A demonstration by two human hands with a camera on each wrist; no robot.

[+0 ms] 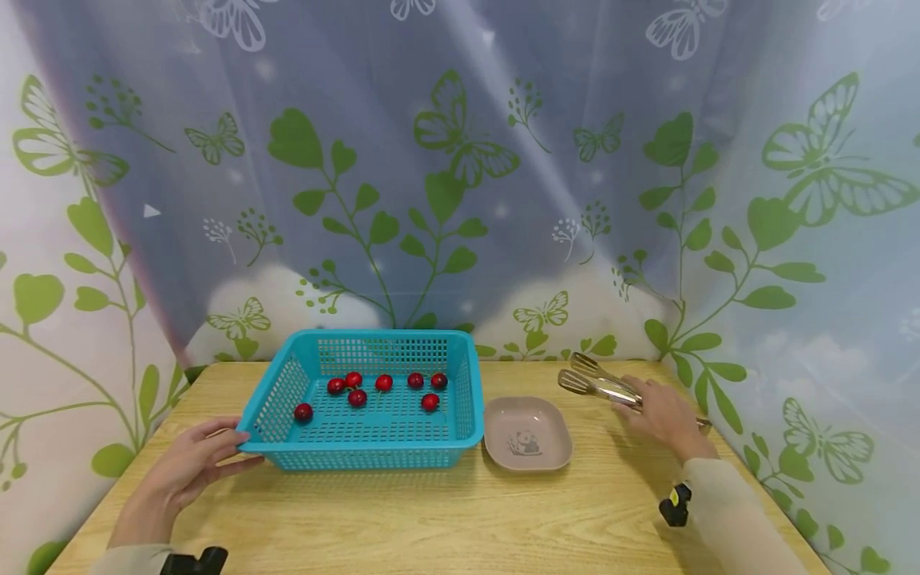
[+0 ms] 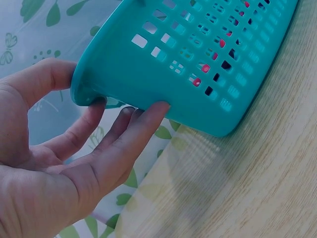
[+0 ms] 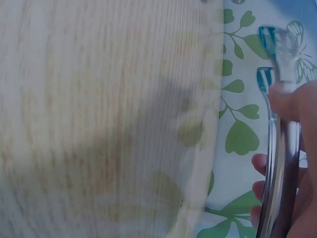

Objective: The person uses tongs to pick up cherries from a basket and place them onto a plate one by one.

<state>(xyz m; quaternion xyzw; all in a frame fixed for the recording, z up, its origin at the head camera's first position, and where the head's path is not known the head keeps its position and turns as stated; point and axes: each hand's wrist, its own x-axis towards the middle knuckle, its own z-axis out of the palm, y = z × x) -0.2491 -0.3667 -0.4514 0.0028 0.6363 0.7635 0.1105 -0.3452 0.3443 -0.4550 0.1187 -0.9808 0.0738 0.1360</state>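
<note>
1. And at the left, the near corner of the blue basket (image 1: 366,458) is being pinched by the left hand (image 1: 197,461): the rim is caught between the digits, above and below, as is also shown from the left wrist.
2. Over to the right, the metal tongs (image 1: 609,392) are clasped in the right hand (image 1: 664,414), with the thumb laid across 1 arm and the other fingers curled round.
3. The 2 slotted heads of the tongs are parted, nothing is gripped between them, and they are pointed towards the far left, over the right side of the wooden table (image 1: 460,519).
4. Inside the basket, 8 red cherries (image 1: 384,383) are counted! 7 are scattered across the middle and right, and 1 is seated off by itself near the left wall.
5. Between basket and tongs, a square pinkish dish (image 1: 529,447) is set on the table, just beside the basket; whether the 2 are touching cannot be told. A panda is printed on its bottom.
6. Behind it all, a backdrop (image 1: 568,184) is hung, patterned with green leaves and butterflies.
</note>
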